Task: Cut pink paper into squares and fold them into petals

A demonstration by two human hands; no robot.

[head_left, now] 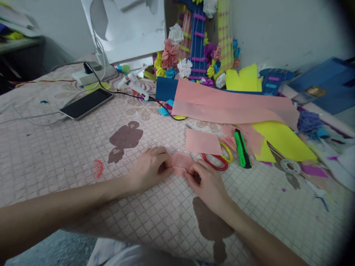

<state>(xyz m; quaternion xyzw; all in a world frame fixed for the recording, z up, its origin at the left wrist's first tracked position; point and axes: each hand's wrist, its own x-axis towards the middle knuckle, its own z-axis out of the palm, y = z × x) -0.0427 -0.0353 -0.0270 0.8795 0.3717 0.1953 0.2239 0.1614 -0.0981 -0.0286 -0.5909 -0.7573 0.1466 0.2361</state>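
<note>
A small piece of pink paper (181, 162) with a crease across it lies between my two hands, low over the patterned cloth. My left hand (151, 166) pinches its left end between thumb and fingers. At the right end my right hand (206, 181) has its fingers closed on the paper too. Just beyond my right hand is a flat pink rectangle of paper (203, 141), partly covering scissors with red and yellow handles (215, 162). A green utility knife (242, 149) rests to the right of them.
Long pink paper (233, 105) and yellow sheets (287, 140) lie behind the knife. A glue gun (134, 87) with a black cord, a phone (86, 103) and a power strip (91, 74) are at the back left. Paper flowers (170, 53) and a blue paper guitar (198, 40) stand against the wall.
</note>
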